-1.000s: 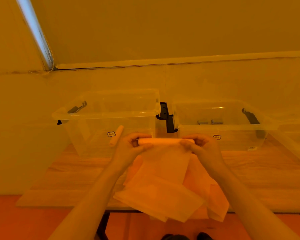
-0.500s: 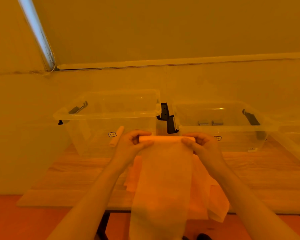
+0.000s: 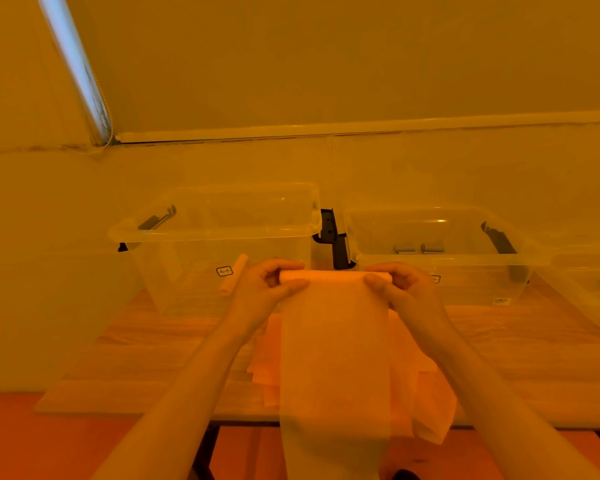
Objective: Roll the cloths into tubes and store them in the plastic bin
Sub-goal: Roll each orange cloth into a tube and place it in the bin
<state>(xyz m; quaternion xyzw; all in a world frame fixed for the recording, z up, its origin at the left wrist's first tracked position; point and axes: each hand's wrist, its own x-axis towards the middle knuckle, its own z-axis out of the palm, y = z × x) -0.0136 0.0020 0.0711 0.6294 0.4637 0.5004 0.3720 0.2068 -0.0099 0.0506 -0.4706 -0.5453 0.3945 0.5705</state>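
Head view: cloth (image 3: 333, 368) now hangs straight past the table (image 3: 146, 344) edge, unfolded from its crumpled state a second ago. Left hand (image 3: 264, 289) and right hand (image 3: 400, 289) pinch the started roll's ends; rolling proceeds. Beyond, one finished tube (image 3: 234, 274) sits in the left plastic bin (image 3: 187, 233).

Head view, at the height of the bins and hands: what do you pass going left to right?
Left clear bin → finished cloth roll inside it → left hand → cloth being rolled → right hand → right clear bin.
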